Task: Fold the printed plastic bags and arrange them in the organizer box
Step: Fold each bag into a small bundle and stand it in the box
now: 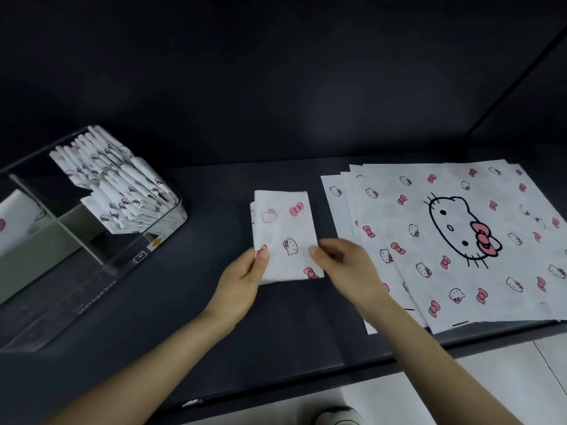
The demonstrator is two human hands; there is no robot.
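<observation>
A folded white bag (283, 228) printed with cat faces and pink bows lies on the dark table, middle of the view. My left hand (245, 274) pinches its lower left edge with thumb on top. At the bag's lower right edge is my right hand (340, 259), its thumb touching the edge; it looks blurred. A stack of unfolded printed bags (454, 240) lies flat to the right. At the left stands the clear organizer box (101, 265), with several folded bags (122, 185) leaning in its far compartment.
The table's front edge (337, 375) runs below my forearms, with pale floor beyond it. A clear divider (61, 225) splits the box; a folded bag (15, 219) shows in its left compartment. A dark wall stands behind the table.
</observation>
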